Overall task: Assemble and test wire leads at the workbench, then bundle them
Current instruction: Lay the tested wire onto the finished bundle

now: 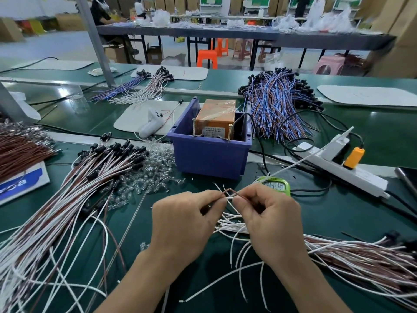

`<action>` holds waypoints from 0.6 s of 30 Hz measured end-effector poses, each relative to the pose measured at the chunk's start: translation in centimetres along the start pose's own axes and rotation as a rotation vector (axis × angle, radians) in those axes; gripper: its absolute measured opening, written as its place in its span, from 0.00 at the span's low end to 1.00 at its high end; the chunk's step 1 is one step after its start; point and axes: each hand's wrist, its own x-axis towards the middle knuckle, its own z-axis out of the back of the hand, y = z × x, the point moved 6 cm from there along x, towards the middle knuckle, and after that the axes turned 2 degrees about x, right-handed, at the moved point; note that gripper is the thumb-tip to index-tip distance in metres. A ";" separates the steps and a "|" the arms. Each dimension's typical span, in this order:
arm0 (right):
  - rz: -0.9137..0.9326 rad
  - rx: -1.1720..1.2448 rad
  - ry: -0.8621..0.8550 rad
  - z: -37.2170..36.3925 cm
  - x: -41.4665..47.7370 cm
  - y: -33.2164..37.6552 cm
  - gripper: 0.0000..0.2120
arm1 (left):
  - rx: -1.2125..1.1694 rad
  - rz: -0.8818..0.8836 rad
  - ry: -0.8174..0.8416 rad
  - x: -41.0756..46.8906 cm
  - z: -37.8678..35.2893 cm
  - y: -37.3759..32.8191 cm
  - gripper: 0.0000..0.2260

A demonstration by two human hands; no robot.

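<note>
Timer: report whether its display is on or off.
On: the timer display shows dark digits; the right hand hides its lower part.

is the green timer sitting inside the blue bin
No, the green timer lies on the bench in front of the blue bin, just beyond the right hand.

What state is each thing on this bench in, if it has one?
left hand: pinches the brown wire
right hand: pinches the same wire
brown wire: bent into a peak between both hands
timer: display lit, digits showing
orange plug: seated in the power strip
blue bin: open-topped, holding an orange box
</note>
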 end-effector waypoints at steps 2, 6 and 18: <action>-0.009 0.006 -0.004 0.0 0.0 0.0 0.08 | 0.014 0.001 -0.019 0.1 0.1 0.2 0.10; -0.013 -0.027 -0.022 0.1 0.0 -0.1 0.08 | -0.091 0.123 0.077 0.3 -0.9 1.7 0.04; -0.061 -0.196 -0.146 3.1 1.1 1.0 0.09 | -0.343 0.517 -0.162 1.4 1.6 5.6 0.09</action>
